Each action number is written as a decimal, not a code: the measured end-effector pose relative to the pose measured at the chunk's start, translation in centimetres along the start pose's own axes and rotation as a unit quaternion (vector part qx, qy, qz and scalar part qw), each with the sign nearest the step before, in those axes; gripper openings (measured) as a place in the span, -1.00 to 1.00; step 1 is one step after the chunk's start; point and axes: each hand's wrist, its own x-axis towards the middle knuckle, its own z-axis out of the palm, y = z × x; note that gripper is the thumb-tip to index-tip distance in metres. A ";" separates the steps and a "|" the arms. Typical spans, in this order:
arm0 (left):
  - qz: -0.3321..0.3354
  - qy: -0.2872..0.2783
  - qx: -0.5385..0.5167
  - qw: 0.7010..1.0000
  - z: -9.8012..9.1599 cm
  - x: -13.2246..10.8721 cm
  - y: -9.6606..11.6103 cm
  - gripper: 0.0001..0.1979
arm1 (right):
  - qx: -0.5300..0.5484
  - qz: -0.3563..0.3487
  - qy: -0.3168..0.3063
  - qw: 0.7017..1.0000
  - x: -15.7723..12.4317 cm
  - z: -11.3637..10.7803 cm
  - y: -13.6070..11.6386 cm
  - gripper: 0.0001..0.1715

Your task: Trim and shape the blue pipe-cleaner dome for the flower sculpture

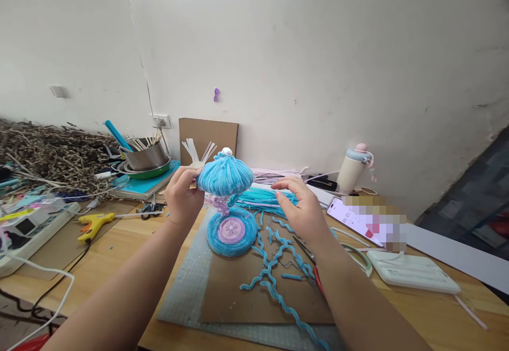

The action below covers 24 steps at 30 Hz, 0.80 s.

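Observation:
My left hand [185, 194] is closed on the left edge of a blue fuzzy dome [226, 175] with a white knob on top. Pink and blue curly strands [220, 204] hang beneath the dome. Below it lies a round blue coil [212, 239] with a pink centre. To the right of the dome, my right hand [298, 205] is raised with thumb and fingers apart, holding nothing. Behind it is a bundle of blue fuzzy stems [262, 198]. Wavy blue stems [268, 266] are spread over a brown cardboard sheet [234, 303].
A yellow glue gun [93, 226], dark scissors [151, 209] and a metal bowl [146, 156] are at the left. Red-handled pliers [318, 281] lie by my right forearm. A phone [356, 222], white power bank [413, 271] and bottle [352, 169] stand or lie at the right.

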 end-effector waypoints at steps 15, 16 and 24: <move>-0.015 0.002 -0.014 1.000 0.2 -0.2 0.1 -0.85 | 0.338 0.321 -0.121 0.876 -2.6 8.1 3.6 -0.37; -0.016 0.002 -0.014 1.000 0.3 -0.2 0.1 -0.85 | 0.342 0.329 -0.126 0.871 -2.8 8.4 3.7 -0.43; -0.012 0.006 -0.011 1.000 0.2 -0.1 0.1 -0.85 | 0.314 0.350 -0.095 0.877 -3.5 9.8 5.9 -0.64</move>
